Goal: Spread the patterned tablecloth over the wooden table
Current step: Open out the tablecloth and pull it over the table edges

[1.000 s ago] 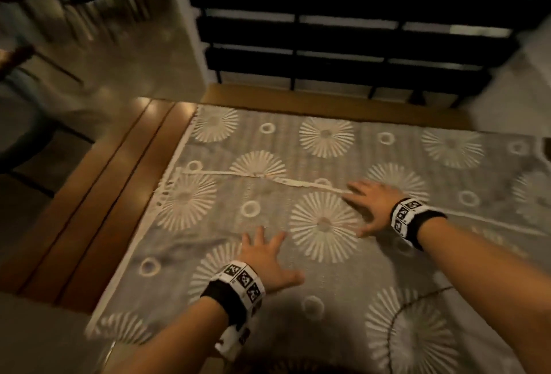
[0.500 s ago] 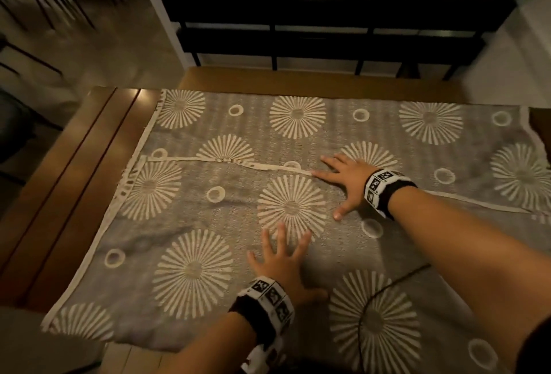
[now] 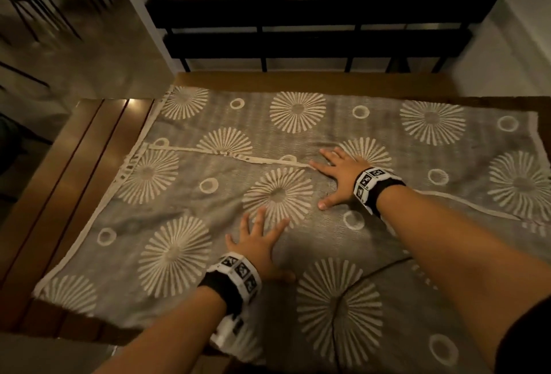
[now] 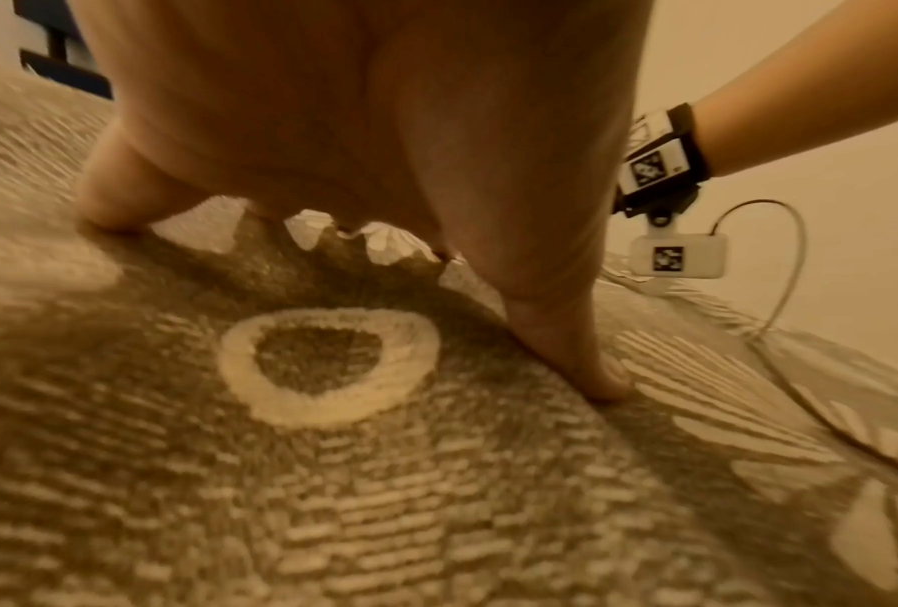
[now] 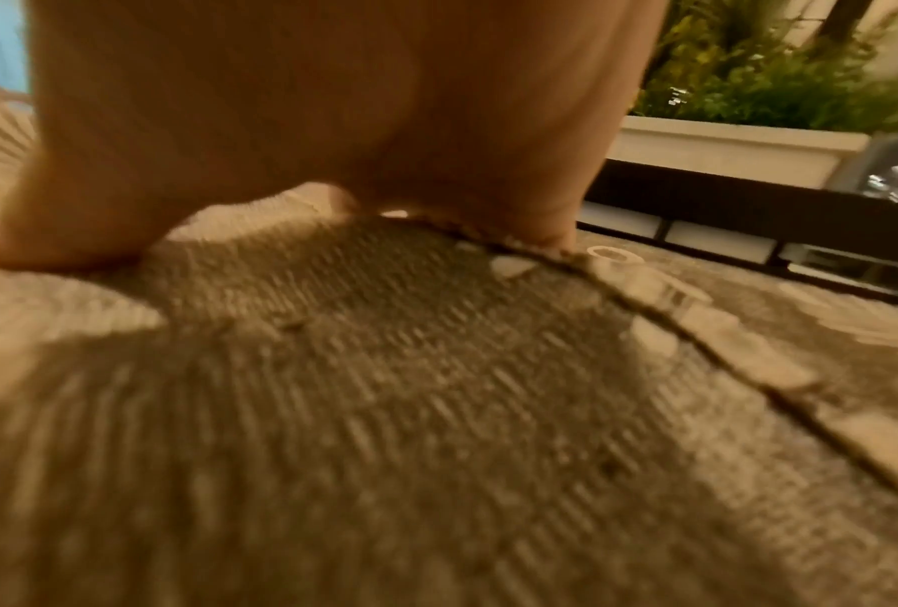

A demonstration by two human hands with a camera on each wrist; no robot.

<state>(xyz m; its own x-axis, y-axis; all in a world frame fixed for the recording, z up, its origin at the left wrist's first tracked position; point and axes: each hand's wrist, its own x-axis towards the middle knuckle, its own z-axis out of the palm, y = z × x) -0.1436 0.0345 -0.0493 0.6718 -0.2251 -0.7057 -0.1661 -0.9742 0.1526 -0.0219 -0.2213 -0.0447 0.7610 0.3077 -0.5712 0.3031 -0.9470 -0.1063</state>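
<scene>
The tablecloth (image 3: 298,141), coarse grey weave with cream sunbursts and rings, lay flat across the wooden table (image 3: 68,171); a pale hem strip ran from 9 toward 3 o'clock. The left hand (image 3: 256,245) and right hand (image 3: 340,177) pressed it palm-down, fingers spread, gripping nothing. Bare planks showed at 9 and 12 o'clock. A dark slatted bench (image 3: 313,16) stood at 12 o'clock.
</scene>
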